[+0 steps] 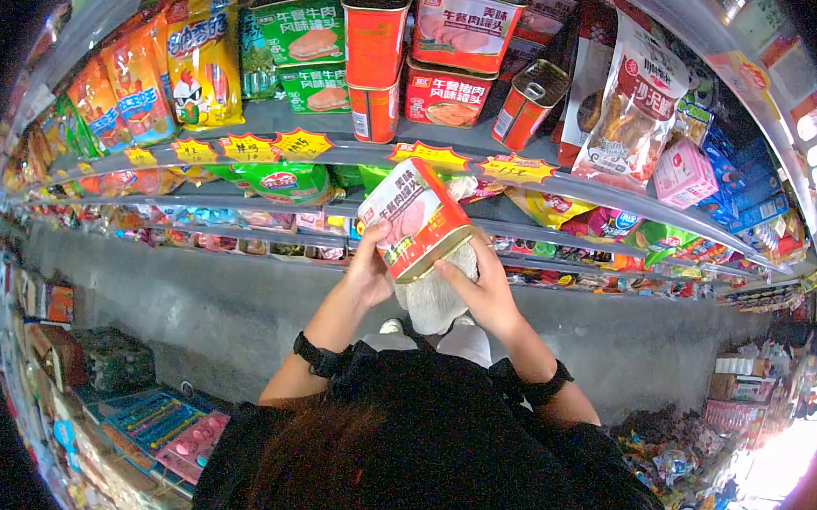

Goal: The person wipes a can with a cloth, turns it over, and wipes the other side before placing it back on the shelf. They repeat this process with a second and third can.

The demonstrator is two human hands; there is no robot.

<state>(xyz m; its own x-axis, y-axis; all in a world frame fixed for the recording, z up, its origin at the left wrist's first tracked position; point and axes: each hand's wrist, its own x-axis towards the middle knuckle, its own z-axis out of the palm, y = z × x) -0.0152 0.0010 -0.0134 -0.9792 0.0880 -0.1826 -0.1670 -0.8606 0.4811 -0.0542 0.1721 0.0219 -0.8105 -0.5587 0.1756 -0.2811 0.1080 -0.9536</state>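
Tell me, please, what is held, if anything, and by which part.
A red can: left hand at its left side, right hand at its lower rim. Whether the whitish item below is held cannot be told.

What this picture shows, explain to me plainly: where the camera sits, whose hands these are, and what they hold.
There is no machine here, just a person's two bare hands. The single picture comes from a camera worn on that person's head, looking forward and down; its view makes the shelves look curved. The left hand and right hand together hold a red-and-white tin, tilted. Something whitish, perhaps cloth, shows below it. On the upper shelf stand more tins, with bagged food on either side and yellow tags along the edge.
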